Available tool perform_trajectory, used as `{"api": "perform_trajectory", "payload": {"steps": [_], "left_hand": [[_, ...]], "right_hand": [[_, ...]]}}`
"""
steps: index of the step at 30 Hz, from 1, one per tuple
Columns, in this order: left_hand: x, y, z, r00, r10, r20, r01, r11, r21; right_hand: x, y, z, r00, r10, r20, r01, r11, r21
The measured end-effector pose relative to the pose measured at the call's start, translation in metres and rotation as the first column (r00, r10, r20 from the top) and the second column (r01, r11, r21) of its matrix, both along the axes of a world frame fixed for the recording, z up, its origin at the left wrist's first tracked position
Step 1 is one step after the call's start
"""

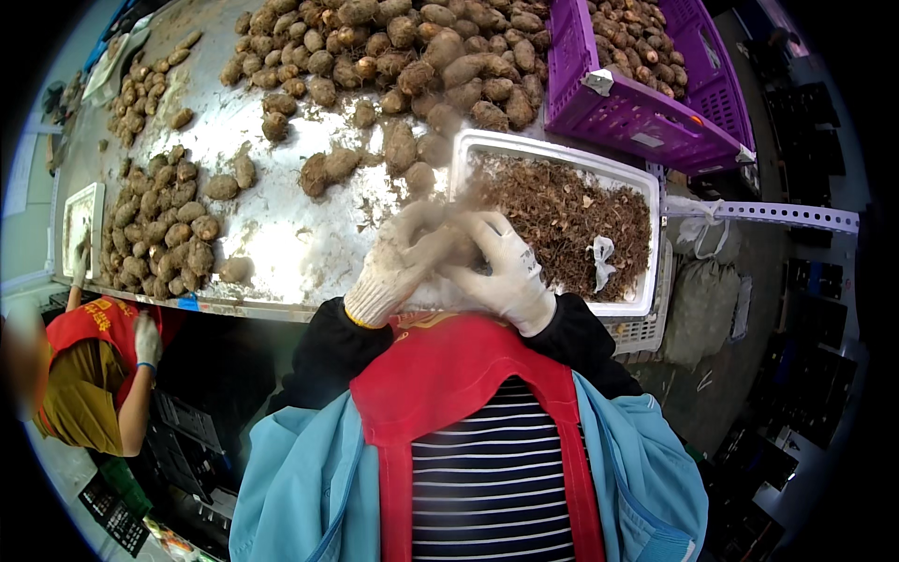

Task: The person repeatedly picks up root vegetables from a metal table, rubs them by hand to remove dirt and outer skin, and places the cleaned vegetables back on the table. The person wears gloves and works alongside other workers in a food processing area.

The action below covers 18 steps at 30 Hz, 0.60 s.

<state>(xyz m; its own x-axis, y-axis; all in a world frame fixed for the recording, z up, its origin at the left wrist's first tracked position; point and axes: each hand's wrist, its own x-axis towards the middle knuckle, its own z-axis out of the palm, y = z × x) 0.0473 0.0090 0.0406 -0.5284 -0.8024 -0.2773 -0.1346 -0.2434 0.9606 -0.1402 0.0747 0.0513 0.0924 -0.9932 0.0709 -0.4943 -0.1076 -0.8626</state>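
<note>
My left hand (397, 263), in a white knitted glove, meets my gloved right hand (502, 270) before my chest at the table's near edge. Between them is a brown, blurred thing, probably a taro corm (456, 246); the fingers partly hide it. Just right of my hands stands a white foam box (653, 246) holding brown root fibres and husks (562, 204), with a scrap of white plastic (602, 263) on top. Beyond my hands, loose hairy taro corms (400, 147) lie on the metal table (281, 239), with a large heap (393, 42) farther back.
A purple crate (653, 119) of corms stands at the back right. Smaller corm piles (161, 225) lie at the left, beside a white tray (83, 211). At the far left a co-worker (91, 372) in a red apron works with gloved hands. A perforated rail (772, 211) juts out right.
</note>
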Motion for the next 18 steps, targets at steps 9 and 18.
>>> {"api": "perform_trajectory", "payload": {"steps": [9, 18], "left_hand": [[0.005, -0.001, -0.009, 0.996, 0.036, -0.082, -0.032, 0.998, 0.045], [0.003, 0.002, -0.016, 0.978, 0.126, -0.166, -0.116, 0.991, 0.069]], "right_hand": [[-0.002, -0.001, 0.002, 1.000, 0.026, -0.016, -0.026, 0.999, -0.022], [-0.001, 0.000, -0.001, 0.999, 0.032, -0.034, -0.033, 0.999, -0.033]]}}
